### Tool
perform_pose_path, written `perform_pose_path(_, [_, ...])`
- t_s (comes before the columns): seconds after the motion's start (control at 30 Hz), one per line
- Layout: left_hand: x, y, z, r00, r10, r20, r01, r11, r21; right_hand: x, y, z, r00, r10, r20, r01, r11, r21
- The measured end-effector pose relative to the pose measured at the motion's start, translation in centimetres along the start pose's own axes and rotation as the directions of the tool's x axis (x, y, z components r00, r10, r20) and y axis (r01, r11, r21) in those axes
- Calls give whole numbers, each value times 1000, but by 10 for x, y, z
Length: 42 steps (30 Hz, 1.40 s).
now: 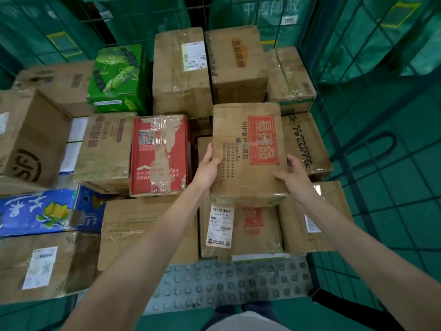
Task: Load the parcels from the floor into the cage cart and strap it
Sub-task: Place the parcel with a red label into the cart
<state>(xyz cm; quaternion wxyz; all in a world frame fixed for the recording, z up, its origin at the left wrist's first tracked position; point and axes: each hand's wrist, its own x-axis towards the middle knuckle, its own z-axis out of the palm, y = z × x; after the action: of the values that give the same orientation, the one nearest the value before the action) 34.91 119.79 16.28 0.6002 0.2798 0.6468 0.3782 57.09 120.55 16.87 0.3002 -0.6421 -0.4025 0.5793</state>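
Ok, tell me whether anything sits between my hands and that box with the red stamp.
Nothing visible does. The left hand and the right hand already hold the brown box with the red stamp by its two sides, fingers on the cardboard. It is raised over the other boxes, above one with a white label.

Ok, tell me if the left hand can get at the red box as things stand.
Probably not yet: the left hand grips the brown carton. The red box lies just beside it, top bare, so once freed the way looks open.
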Motion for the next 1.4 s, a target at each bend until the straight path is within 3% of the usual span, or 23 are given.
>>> perform_pose_path(0.5, [75,46,18,992,75,-100,-79,996,-38,76,-64,-5,995,-57,82,60,998,-32])
perform_pose_path(0.7, [79,44,26,986,66,-151,-77,995,-65,94,-63,-11,993,-50,110,56,997,-60])
perform_pose_path(0.97, [72,42,31,978,90,-189,-87,996,23,93,-50,-19,989,-79,128,94,990,-109])
perform_pose_path(1.13, [46,38,29,974,77,-214,-59,994,91,78,-49,-29,990,-126,65,131,987,-87])
perform_pose_path(1.4, [-46,-8,36,948,138,-287,-116,989,94,17,-15,-38,974,-167,-155,170,985,9])
